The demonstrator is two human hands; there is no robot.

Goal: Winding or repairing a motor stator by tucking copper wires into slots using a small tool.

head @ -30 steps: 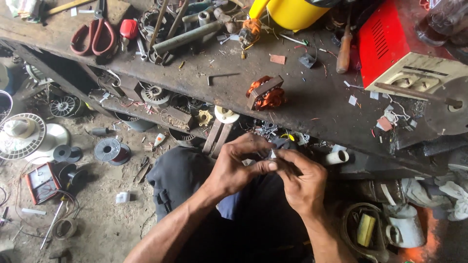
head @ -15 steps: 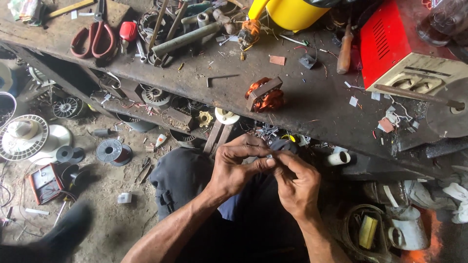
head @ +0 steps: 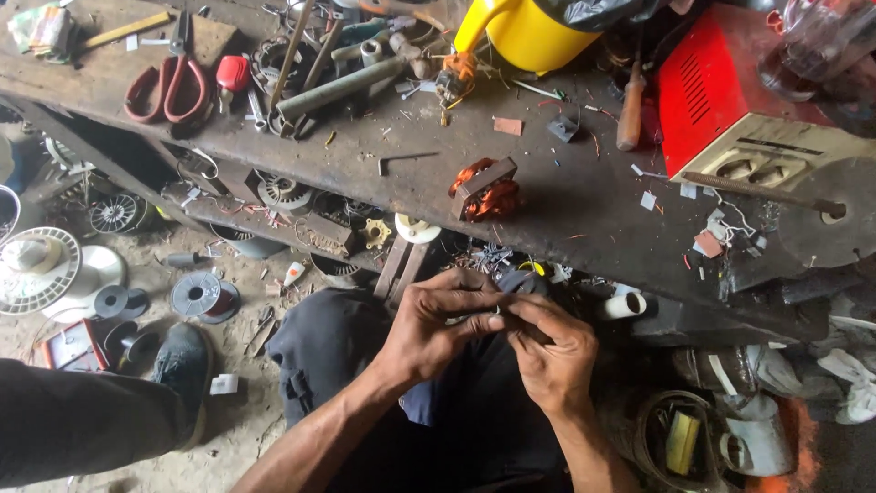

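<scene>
My left hand (head: 431,330) and my right hand (head: 553,351) meet over my lap, just below the workbench edge. Between the fingertips of both hands I pinch a small metal part (head: 493,312); most of it is hidden by my fingers, so I cannot tell its shape. On the dark workbench (head: 365,164) right above my hands lies a motor stator wound with copper wire (head: 484,189).
The bench carries red-handled snips (head: 167,87), a red-capped tool (head: 232,73), metal pipes (head: 342,85), a yellow jug (head: 529,35), a wooden-handled screwdriver (head: 630,108) and a red box (head: 730,91). Another person's leg and dark shoe (head: 182,365) stand at the lower left by wire spools (head: 199,294).
My hands stay together working the small part with little shift. A dark shoe and trouser leg have come into view at the lower left.
</scene>
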